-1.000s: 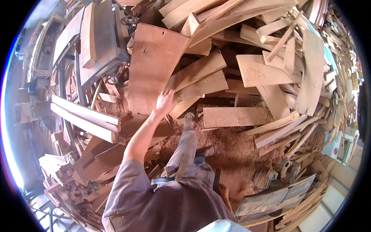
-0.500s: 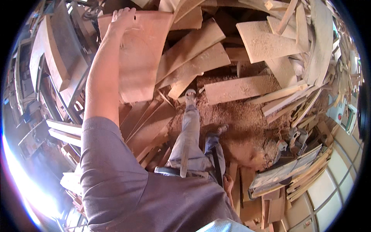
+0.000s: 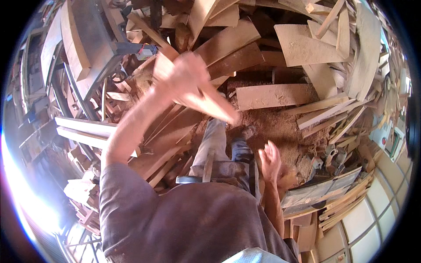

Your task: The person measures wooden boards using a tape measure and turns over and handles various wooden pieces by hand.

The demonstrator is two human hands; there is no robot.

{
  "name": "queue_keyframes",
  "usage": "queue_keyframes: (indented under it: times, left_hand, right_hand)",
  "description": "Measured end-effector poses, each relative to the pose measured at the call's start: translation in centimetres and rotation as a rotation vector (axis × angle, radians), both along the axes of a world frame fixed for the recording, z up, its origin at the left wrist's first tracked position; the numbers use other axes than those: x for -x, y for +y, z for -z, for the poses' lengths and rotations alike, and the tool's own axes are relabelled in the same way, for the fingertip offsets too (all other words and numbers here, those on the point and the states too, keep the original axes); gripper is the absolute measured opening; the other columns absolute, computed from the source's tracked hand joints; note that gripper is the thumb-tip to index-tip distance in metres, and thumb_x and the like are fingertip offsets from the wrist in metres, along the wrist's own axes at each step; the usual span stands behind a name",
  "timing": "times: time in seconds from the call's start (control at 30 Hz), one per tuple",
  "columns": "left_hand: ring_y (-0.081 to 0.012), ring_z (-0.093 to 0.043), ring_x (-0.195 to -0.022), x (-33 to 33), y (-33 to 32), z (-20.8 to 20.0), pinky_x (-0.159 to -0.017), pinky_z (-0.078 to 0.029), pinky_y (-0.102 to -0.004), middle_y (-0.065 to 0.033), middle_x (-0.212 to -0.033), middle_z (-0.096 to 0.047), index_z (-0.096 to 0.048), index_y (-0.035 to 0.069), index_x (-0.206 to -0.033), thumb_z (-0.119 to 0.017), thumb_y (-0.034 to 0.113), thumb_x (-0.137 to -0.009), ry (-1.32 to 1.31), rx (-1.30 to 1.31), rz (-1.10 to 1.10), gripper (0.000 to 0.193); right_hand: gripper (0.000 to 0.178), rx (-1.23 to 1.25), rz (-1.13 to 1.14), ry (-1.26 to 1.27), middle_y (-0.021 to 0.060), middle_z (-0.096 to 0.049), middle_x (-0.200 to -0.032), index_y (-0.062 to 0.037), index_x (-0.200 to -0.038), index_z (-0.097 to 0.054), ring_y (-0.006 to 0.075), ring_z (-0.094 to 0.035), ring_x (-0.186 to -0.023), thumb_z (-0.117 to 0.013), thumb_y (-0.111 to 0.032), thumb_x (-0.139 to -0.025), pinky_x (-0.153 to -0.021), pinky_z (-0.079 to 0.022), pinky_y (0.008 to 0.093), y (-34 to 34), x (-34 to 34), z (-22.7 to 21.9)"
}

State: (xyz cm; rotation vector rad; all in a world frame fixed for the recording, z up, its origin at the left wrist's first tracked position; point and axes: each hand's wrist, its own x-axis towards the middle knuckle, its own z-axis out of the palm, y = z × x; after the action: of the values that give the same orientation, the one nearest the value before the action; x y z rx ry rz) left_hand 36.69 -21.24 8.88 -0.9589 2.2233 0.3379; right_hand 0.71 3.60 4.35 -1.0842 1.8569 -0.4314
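My left hand [image 3: 187, 72], smeared by motion, grips a wooden board [image 3: 215, 104] by its upper end. The board is seen nearly edge-on, and its lower end slants down to the right in front of my legs. My fingers on its far side are hard to make out. Lower right, my right hand [image 3: 269, 160] is raised beside my leg with nothing in it, its fingers stretched out. It stays apart from the board.
Loose boards and offcuts lie heaped ahead, among them a flat plank [image 3: 276, 96] on the sawdust [image 3: 280, 127]. At left stands a dark metal machine table [image 3: 98, 48]. Pale strips [image 3: 83, 131] jut out beside my left arm. Stacked slats [image 3: 346, 204] lie at right.
My left hand has brought the board from the upper left toward the middle and turned it from face-on to nearly edge-on. My right hand has come up from beside my hip.
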Motion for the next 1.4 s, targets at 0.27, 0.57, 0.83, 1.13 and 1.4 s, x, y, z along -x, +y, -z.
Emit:
queue_keyframes:
  times: [0.27, 0.57, 0.83, 1.13, 1.4]
  left_hand:
    - [-0.0128, -0.056, -0.092, 10.1, 20.1, 0.9, -0.083, -0.042, -0.0264, 0.0046, -0.084, -0.061, -0.070, 0.016, -0.080, -0.072, 0.021, -0.075, 0.395, 0.214, 0.105, 0.007]
    - [-0.0140, -0.055, -0.100, 14.0, 27.1, -1.5, -0.090, -0.041, -0.0294, 0.0034, -0.095, -0.063, -0.074, 0.016, -0.093, -0.074, 0.022, -0.079, 0.268, 0.216, -0.022, 0.015]
    - [-0.0152, -0.058, -0.108, 18.9, 34.1, -8.7, -0.101, -0.043, -0.0335, 0.0019, -0.110, -0.065, -0.071, 0.013, -0.105, -0.081, 0.019, -0.075, 0.394, 0.380, -0.048, 0.032]
    - [-0.0143, -0.055, -0.094, 15.8, 37.1, -6.6, -0.086, -0.037, -0.0314, 0.0074, -0.084, -0.059, -0.069, 0.020, -0.077, -0.068, 0.025, -0.072, 0.681, 0.641, -0.066, 0.007]
    - [-0.0151, -0.058, -0.100, 8.5, 36.0, -6.4, -0.090, -0.039, -0.0317, 0.0053, -0.087, -0.062, -0.068, 0.020, -0.078, -0.072, 0.028, -0.066, 0.834, 0.570, -0.147, 0.015]
  right_hand:
    - [0.064, -0.194, -0.864, -0.242, 0.0271, -0.068, -0.105, 0.0005, -0.125, -0.054, 0.0394, -0.068, -0.098, -0.080, -0.033, -0.077, -0.083, -0.056, 0.0437, -0.6, -6.6, 0.2]
    - [0.033, 0.379, -0.782, -0.132, 0.0217, -0.065, -0.064, 0.0022, -0.100, -0.067, 0.0387, -0.066, -0.057, -0.073, -0.023, -0.079, -0.053, -0.054, 0.0447, 7.9, -4.7, 5.5]
    - [0.030, 0.492, -0.944, -0.054, 0.0089, -0.064, -0.061, -0.0034, -0.104, -0.068, 0.0202, -0.063, -0.048, -0.075, -0.012, -0.076, -0.046, -0.051, 0.0337, 9.4, 3.3, -6.9]
    - [0.031, 0.419, -0.857, 0.124, 0.0117, -0.054, -0.053, -0.0007, -0.085, -0.061, 0.0275, -0.057, -0.046, -0.079, -0.023, -0.073, -0.048, -0.047, 0.0369, 13.4, 0.6, -7.4]
    - [0.031, 0.394, -0.840, 0.245, 0.0091, -0.052, -0.050, 0.0016, -0.093, -0.062, 0.0276, -0.056, -0.045, -0.075, -0.017, -0.072, -0.050, -0.044, 0.0398, 12.8, -6.9, -9.3]
